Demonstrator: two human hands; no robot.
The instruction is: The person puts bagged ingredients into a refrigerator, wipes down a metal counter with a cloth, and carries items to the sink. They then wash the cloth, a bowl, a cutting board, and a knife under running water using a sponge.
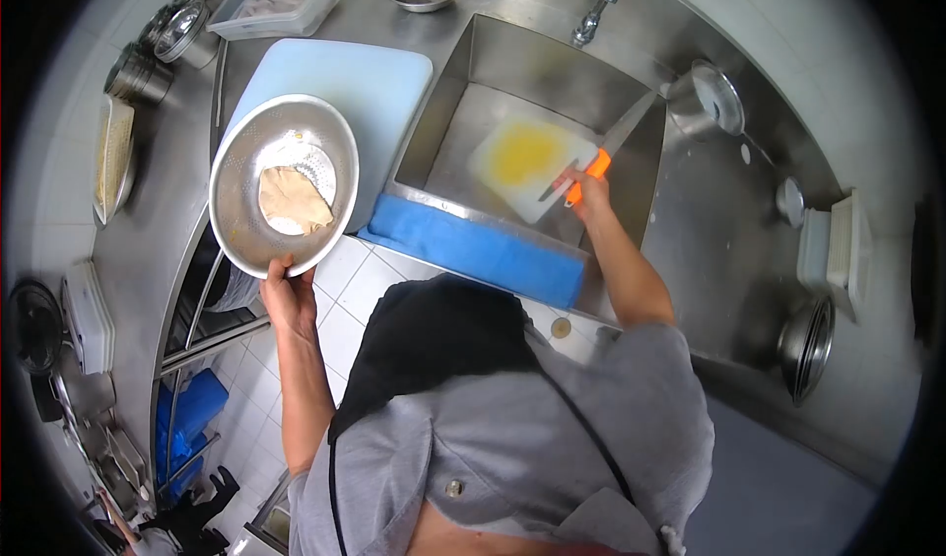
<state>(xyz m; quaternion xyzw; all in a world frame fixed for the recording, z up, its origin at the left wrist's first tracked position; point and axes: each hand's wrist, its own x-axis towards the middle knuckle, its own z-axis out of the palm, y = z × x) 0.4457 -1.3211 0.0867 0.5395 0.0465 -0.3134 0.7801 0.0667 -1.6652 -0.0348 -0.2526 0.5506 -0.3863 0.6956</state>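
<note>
A metal colander (235, 201) with a pale, flat piece of food (293, 199) inside is gripped at its near rim by my left hand (286, 295). It is over the near left part of a light blue cutting board (384, 78). Over the sink, my right hand (589, 199) is closed on orange handles, with a long knife blade (631, 122) pointing up and right and a shorter blade pointing down and left. A whitish board (493, 167) with a yellow patch lies in the sink, beneath and left of my right hand.
The steel sink (498, 48) has a faucet (588, 26) behind it and a blue cloth (473, 250) over its front edge. A pot (702, 103) stands to the right. A plastic tub (320, 9) and metal bowl (422, 2) sit at the back. Another person (182, 526) is at lower left.
</note>
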